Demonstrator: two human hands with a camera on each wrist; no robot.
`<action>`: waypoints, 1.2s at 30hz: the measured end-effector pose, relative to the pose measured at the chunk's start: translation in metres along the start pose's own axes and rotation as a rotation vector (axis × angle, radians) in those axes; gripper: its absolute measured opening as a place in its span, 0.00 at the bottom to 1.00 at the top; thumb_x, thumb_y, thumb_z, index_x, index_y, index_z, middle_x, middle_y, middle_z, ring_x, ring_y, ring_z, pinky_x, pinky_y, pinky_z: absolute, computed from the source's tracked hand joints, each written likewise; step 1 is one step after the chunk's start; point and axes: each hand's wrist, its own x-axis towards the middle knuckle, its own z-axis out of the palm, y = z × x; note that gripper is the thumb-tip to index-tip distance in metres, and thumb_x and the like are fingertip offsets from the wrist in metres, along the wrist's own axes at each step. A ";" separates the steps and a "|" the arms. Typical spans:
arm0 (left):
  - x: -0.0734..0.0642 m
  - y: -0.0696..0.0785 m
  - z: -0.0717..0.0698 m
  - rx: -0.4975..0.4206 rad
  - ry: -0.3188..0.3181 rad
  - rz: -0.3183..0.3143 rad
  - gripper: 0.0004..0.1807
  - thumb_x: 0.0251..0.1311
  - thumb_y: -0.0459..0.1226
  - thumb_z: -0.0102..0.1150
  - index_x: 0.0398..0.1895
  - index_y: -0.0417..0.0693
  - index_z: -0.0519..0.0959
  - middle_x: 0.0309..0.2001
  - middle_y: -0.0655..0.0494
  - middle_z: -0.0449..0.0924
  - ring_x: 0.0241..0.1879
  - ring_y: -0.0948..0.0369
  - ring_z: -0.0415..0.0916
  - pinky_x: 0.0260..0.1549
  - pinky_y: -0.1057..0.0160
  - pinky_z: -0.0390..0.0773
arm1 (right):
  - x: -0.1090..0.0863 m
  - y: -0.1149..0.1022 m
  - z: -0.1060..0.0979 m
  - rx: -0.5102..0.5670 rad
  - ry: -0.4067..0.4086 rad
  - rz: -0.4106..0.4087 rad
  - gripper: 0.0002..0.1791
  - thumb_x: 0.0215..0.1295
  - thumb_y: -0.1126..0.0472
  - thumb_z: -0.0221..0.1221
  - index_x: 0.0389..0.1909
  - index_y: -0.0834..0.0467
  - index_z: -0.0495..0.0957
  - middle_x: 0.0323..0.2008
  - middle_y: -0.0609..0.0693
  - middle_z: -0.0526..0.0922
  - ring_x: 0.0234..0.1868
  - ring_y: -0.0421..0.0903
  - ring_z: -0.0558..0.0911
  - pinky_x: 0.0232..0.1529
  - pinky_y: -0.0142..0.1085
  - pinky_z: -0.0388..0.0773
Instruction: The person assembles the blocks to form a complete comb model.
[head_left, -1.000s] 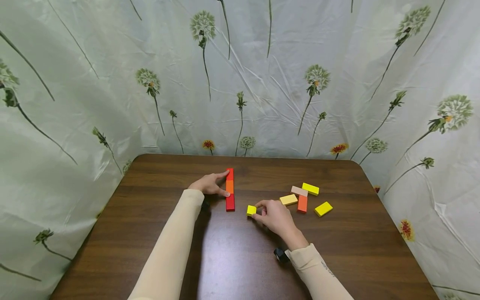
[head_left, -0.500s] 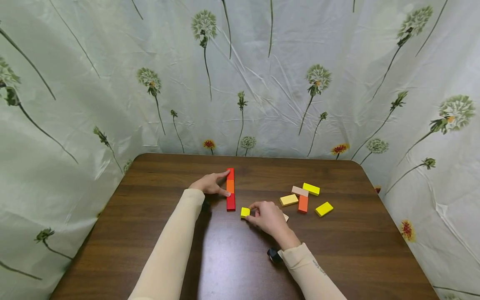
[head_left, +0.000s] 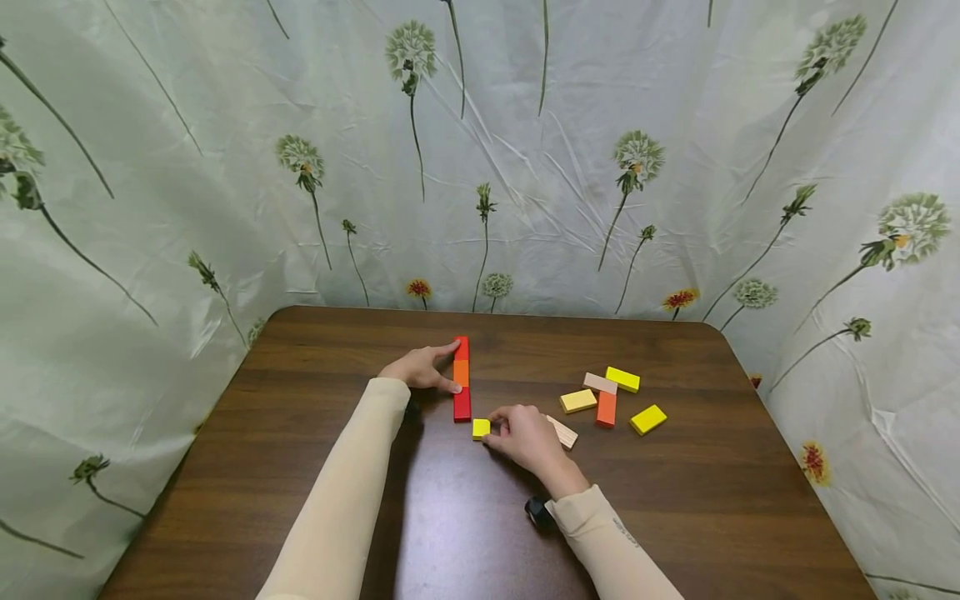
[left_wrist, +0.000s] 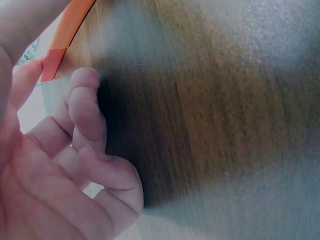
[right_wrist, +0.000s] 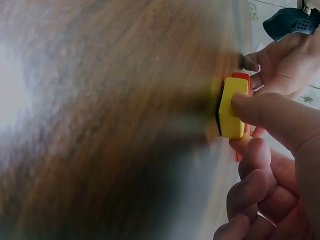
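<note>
Three blocks lie end to end on the table: a far red block (head_left: 462, 347), an orange block (head_left: 461, 372) and a dark red block (head_left: 462, 405). My left hand (head_left: 417, 368) touches this row from its left side, with index finger and thumb spread along it. In the left wrist view its other fingers bend loosely, with nothing in them. My right hand (head_left: 527, 437) pinches a yellow block (head_left: 481, 429) between thumb and index finger, just right of the row's near end. The right wrist view shows the thumb on the block's face (right_wrist: 233, 117).
A light wooden block (head_left: 561, 432) lies just right of my right hand. Farther right are a pale yellow block (head_left: 577, 401), an orange-red block (head_left: 606, 409), a pinkish block (head_left: 600, 383) and two yellow blocks (head_left: 622, 379). A flowered curtain (head_left: 525, 167) hangs behind the table (head_left: 675, 500).
My right hand has moved left with the yellow block, nearer the row. The light wooden block has come into sight behind that hand. The left hand stays in place.
</note>
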 end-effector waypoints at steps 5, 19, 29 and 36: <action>0.000 -0.001 0.000 0.012 -0.001 0.009 0.56 0.62 0.53 0.77 0.88 0.64 0.54 0.84 0.39 0.58 0.83 0.40 0.59 0.78 0.36 0.64 | 0.002 -0.002 0.003 0.009 -0.005 -0.002 0.14 0.62 0.56 0.76 0.47 0.57 0.90 0.19 0.39 0.72 0.20 0.34 0.67 0.21 0.29 0.59; -0.002 -0.001 0.000 -0.009 -0.004 0.024 0.56 0.64 0.53 0.76 0.89 0.63 0.52 0.85 0.40 0.58 0.83 0.41 0.58 0.79 0.37 0.63 | 0.006 -0.008 0.011 0.018 -0.001 -0.022 0.14 0.63 0.55 0.77 0.47 0.56 0.90 0.19 0.39 0.71 0.20 0.34 0.67 0.22 0.28 0.58; -0.002 0.000 0.000 -0.036 -0.010 0.035 0.56 0.64 0.51 0.76 0.89 0.62 0.52 0.85 0.41 0.57 0.84 0.41 0.57 0.79 0.37 0.64 | 0.008 -0.013 0.016 0.003 0.025 -0.054 0.17 0.63 0.55 0.77 0.50 0.57 0.90 0.19 0.39 0.73 0.19 0.33 0.68 0.21 0.28 0.61; -0.001 -0.001 0.000 -0.037 -0.017 0.039 0.56 0.64 0.52 0.76 0.89 0.63 0.52 0.85 0.41 0.56 0.84 0.40 0.57 0.78 0.37 0.64 | 0.007 -0.017 0.017 0.030 0.043 -0.056 0.18 0.63 0.56 0.77 0.52 0.55 0.88 0.19 0.40 0.73 0.19 0.33 0.68 0.21 0.28 0.62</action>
